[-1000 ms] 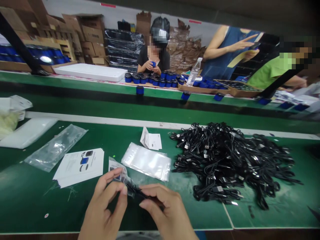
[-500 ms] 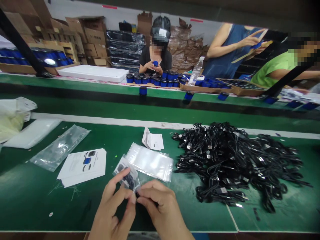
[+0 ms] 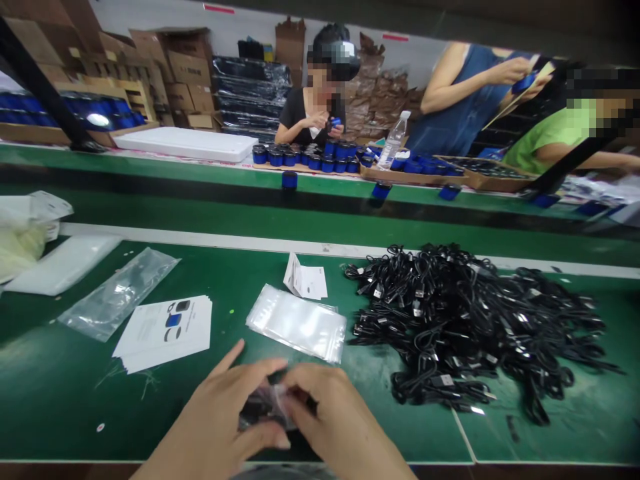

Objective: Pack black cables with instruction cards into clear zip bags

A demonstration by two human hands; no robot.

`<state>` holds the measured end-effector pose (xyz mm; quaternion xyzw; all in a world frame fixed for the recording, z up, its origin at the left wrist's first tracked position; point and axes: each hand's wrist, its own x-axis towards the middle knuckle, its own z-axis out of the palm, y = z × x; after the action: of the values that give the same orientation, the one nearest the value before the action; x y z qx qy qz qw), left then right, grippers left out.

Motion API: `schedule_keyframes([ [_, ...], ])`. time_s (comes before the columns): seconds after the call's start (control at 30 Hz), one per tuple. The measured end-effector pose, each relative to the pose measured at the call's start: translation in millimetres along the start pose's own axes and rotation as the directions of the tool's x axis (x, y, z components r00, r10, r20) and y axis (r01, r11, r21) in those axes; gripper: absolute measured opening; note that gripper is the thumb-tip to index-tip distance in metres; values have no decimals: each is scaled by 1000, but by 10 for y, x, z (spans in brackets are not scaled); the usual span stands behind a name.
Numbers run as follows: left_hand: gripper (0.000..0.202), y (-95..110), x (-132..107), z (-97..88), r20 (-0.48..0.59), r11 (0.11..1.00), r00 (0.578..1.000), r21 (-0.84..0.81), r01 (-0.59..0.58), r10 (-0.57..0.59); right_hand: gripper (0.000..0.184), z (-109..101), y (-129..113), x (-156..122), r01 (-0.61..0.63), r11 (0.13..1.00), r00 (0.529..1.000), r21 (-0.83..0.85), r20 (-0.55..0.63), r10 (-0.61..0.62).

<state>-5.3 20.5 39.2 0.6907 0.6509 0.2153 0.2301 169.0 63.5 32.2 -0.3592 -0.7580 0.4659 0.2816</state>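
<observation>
Between my hands, low at the front of the green table, is a small clear plastic bag (image 3: pixel 267 407) with something dark inside, blurred by motion. My left hand (image 3: pixel 225 407) curves around the bag from the left, thumb below and forefinger above. From the right, my right hand (image 3: pixel 325 407) pinches the bag's edge. Just beyond my hands lies a stack of flat clear bags (image 3: pixel 300 323), with a folded leaflet (image 3: pixel 311 283) standing behind it. Printed sheets (image 3: pixel 167 333) lie to the left. A large heap of black USB cables (image 3: pixel 465 320) spreads to the right.
A long clear bag (image 3: pixel 120 293) and a white plastic packet (image 3: pixel 65 263) lie at the left. On the far green ledge stand blue jars with black lids (image 3: pixel 313 160), a water bottle (image 3: pixel 393 143) and a white foam slab (image 3: pixel 187 145). Several people work behind it.
Both hands have drawn the bag down towards the table's front edge, and my left hand has turned over it. Across the ledge, the people's hands and a head have shifted.
</observation>
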Motion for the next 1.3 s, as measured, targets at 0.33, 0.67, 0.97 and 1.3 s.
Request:
schedule_keyframes([
  [0.33,14,126,-35,85,-80,832,947,-504,232,-312,12,54,85,-115,-219,942,962,256,-105,252],
  [0.67,25,-10,-95,-36,-20,894,967,-386,226,-253,18,-26,58,-136,-103,994,981,38,-163,108],
  [0.97,22,87,-80,-10,-26,880,980,-444,167,-199,17,-4,43,-128,-104,989,981,106,-152,120],
  [1.3,21,101,-83,6,71,884,991,-448,135,-116,23,41,119,-124,-70,997,994,30,-77,72],
])
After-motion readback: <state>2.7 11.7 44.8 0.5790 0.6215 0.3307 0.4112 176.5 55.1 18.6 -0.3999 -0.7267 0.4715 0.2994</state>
